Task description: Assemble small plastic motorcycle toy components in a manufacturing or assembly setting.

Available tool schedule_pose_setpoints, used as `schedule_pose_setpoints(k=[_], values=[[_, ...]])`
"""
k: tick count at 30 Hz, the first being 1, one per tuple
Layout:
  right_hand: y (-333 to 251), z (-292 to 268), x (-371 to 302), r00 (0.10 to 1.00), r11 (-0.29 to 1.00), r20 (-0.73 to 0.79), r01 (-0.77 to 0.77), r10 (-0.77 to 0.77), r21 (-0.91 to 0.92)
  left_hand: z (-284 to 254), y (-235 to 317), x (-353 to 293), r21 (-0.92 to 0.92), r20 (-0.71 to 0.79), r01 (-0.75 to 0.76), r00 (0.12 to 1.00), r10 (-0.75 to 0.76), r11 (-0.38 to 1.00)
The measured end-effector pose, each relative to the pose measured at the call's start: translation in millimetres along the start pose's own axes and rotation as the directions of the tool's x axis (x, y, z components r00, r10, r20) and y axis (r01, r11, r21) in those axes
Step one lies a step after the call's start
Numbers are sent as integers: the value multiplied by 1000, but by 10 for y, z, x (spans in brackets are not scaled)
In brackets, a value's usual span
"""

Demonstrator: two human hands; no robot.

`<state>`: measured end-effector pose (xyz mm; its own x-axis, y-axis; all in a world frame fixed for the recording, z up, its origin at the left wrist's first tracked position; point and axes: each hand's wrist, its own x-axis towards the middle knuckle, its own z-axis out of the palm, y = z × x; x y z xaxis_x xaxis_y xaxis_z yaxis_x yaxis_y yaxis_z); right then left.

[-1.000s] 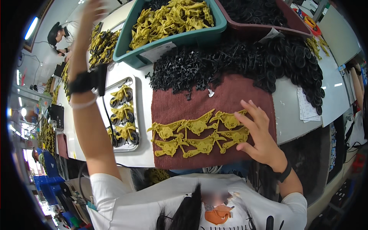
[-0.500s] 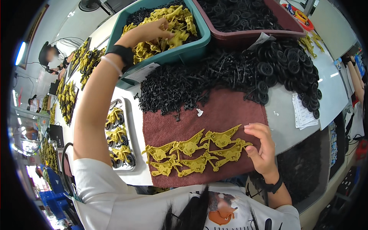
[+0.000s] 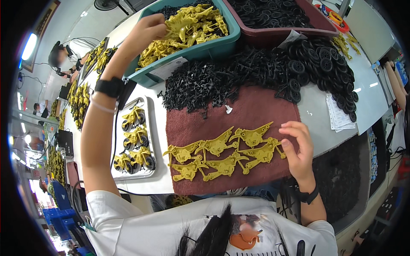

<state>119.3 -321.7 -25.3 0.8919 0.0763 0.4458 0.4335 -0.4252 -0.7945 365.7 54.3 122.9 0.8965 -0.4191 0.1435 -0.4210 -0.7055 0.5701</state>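
My left hand [image 3: 150,30] is at the left rim of the teal bin [image 3: 179,62], fingers closed on what looks like a yellow motorcycle body part [image 3: 181,26]. More yellow parts [image 3: 160,50] are heaped in that bin, over black pieces. My right hand [image 3: 301,147] is open and holds nothing, thumb and fingers apart. It hovers by the right end of two rows of yellow motorcycle body parts [image 3: 220,166], laid on a maroon cloth [image 3: 265,106]. Left of the cloth, a metal tray [image 3: 149,115] carries several small yellow motorcycles [image 3: 136,137] with black wheels.
Small black parts [image 3: 196,87] are piled behind the cloth, beside a heap of black wheels [image 3: 326,64]. A maroon bin [image 3: 290,32] of wheels stands at the back. Paper sheets [image 3: 339,113] lie at right. Another person [image 3: 57,55] is at the far left.
My left hand has moved left within the bin and its fingers have closed on a yellow part. The right hand stays open beside the rows. The whole view has shifted slightly.
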Motion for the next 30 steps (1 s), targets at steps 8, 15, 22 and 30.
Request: schedule_pose_setpoints(k=[8,15,22,30], values=[[-450,96,-26,994,843,72,-110,84,526,979,1315,-1223,85,-33,-590,804,594,803],[-745,288,-169,993,808,-35,-69,111,585,1459,1680,-1960,495,124,-646,714,689,581],[-839,147,-111,991,965,3,127,-131,230,1623,1746,-2201,34,88,-457,887,453,889],[-825,237,-339,931,921,124,308,-343,238,2137,1755,-2372,-783,161,139,987,-18,606]])
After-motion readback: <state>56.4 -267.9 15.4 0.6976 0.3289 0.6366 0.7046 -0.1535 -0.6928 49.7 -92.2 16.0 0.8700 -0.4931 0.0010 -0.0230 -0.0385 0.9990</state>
